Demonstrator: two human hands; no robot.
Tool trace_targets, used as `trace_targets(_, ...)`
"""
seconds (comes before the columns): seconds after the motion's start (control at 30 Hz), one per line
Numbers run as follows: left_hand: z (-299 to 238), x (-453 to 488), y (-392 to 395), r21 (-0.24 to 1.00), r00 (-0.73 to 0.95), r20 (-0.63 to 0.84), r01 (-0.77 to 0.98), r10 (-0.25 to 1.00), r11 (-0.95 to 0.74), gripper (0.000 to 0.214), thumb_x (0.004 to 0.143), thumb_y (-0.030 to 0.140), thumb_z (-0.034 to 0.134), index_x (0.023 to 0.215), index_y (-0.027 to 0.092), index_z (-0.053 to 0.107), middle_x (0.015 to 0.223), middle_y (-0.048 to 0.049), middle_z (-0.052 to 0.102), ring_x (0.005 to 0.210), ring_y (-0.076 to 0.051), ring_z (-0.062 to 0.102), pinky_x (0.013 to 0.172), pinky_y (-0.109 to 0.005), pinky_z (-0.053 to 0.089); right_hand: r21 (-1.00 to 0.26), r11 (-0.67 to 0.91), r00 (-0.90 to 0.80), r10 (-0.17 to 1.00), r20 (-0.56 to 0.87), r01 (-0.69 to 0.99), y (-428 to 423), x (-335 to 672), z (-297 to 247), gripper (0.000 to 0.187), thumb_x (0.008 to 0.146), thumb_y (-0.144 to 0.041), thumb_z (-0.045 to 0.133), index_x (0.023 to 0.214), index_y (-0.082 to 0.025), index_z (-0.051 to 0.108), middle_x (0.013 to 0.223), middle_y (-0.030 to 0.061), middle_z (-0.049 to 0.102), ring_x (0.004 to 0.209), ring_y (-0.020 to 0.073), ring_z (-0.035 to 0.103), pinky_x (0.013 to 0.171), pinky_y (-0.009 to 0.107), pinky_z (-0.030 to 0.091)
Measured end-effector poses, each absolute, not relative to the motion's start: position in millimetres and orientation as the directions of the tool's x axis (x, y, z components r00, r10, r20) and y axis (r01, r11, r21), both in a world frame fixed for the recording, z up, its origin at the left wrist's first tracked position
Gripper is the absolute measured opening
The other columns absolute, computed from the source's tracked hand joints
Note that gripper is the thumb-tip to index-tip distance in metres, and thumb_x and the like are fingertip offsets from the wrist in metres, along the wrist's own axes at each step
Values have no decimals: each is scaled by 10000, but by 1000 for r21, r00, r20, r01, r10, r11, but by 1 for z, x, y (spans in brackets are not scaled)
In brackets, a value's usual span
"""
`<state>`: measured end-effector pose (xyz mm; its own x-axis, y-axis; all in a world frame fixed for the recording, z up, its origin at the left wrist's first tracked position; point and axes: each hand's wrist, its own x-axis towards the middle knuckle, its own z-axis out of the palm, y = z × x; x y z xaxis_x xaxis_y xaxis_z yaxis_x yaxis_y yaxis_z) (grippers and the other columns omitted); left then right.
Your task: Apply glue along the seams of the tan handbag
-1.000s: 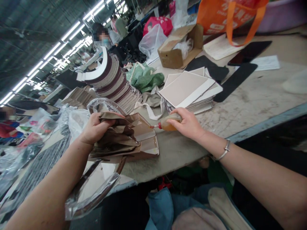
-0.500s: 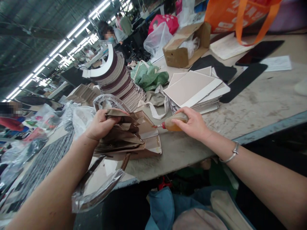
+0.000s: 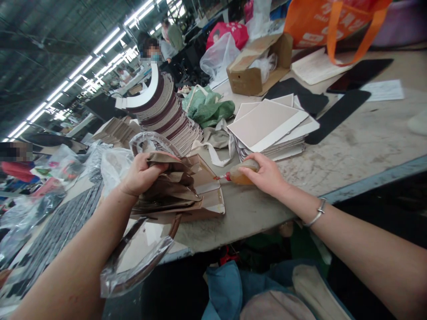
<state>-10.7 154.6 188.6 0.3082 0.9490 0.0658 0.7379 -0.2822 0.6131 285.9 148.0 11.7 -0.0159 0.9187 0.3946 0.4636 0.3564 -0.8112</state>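
My left hand (image 3: 147, 173) is closed on the brown fabric lining (image 3: 176, 186) of a handbag (image 3: 210, 200) lying on its side at the table's edge. Plastic-wrapped handles (image 3: 147, 266) stick out from the bag, one hanging over the edge towards me. My right hand (image 3: 263, 173) grips a squeeze bottle (image 3: 245, 172) of amber liquid, tilted with its red-collared nozzle pointing left. The nozzle tip is at the upper rim of the bag's open end; whether it touches the rim I cannot tell.
Behind the bag rises a tall curved stack of brown-and-white pieces (image 3: 167, 106). Flat beige panels (image 3: 270, 124) are piled beyond my right hand. Farther back are a cardboard box (image 3: 247, 75), an orange bag (image 3: 310, 26) and a dark phone-like slab (image 3: 360, 75). Several people are in the background.
My right hand and the bottle have shifted slightly, the nozzle tip moving a little down and right along the bag's rim. My left hand keeps its hold on the lining.
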Motion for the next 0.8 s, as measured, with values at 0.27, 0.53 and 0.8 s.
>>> trace_targets(0.27,190,-6,151,612,330,75,730,941,-305,302,726,268,588,931,85,715,785,-29,704,730,-173,612,702,-253,471,-809,264,-48,958,282,526,148,284,9,259,765,-403,639,920,-199,601,856,37,642,807,225,596,747,331,444)
trace_targets(0.53,188,-13,148,632,395,87,688,914,-358,291,775,292,587,958,96,699,823,-41,715,753,-186,637,715,-262,481,-872,134,18,987,161,471,150,285,9,277,741,-441,647,905,-220,614,789,7,642,722,207,597,656,303,434)
trace_targets(0.8,190,-9,142,561,480,97,697,872,-446,286,805,300,535,958,108,682,829,-45,711,712,-175,632,676,-252,479,-846,139,-32,989,143,514,149,288,11,283,736,-442,653,906,-219,619,753,4,638,696,204,586,650,305,432)
